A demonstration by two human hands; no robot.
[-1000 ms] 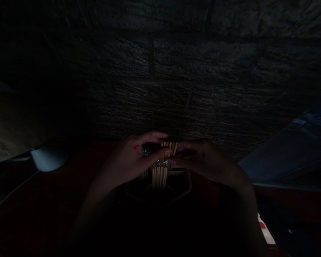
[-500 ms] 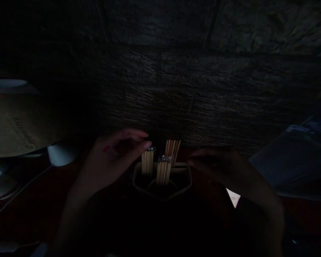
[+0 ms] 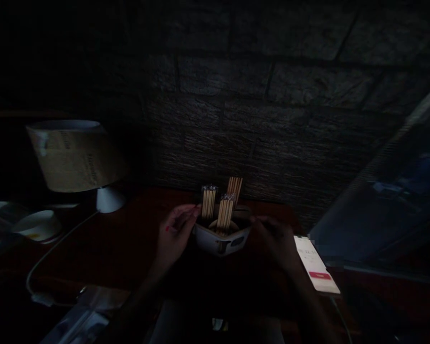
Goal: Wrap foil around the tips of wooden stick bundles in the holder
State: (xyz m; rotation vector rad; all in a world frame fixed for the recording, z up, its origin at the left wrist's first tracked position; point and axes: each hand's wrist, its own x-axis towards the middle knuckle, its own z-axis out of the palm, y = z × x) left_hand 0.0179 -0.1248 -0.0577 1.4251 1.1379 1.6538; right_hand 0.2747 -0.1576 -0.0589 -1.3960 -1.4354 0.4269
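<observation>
A pale, many-sided holder with inner compartments stands in front of me on a dark reddish table. Three bundles of wooden chopsticks rise from it: a left bundle, a front middle bundle and a darker one at the back. Shiny wrapping caps the left and middle bundles. My left hand pinches the holder's left rim between thumb and fingers. At the opposite rim, my right hand is closed with its fingertips on the edge, though deep shadow hides part of them.
A lamp with a brownish shade stands at the left, its white cord running forward. Beyond it is a white bowl. A lit phone lies right of my right hand. Clear plastic packaging lies front left. A stone wall rises behind.
My left hand has come down from the top of the left bundle to the holder's rim. My right hand has closed at the right rim. The view has shifted, showing more table and phone.
</observation>
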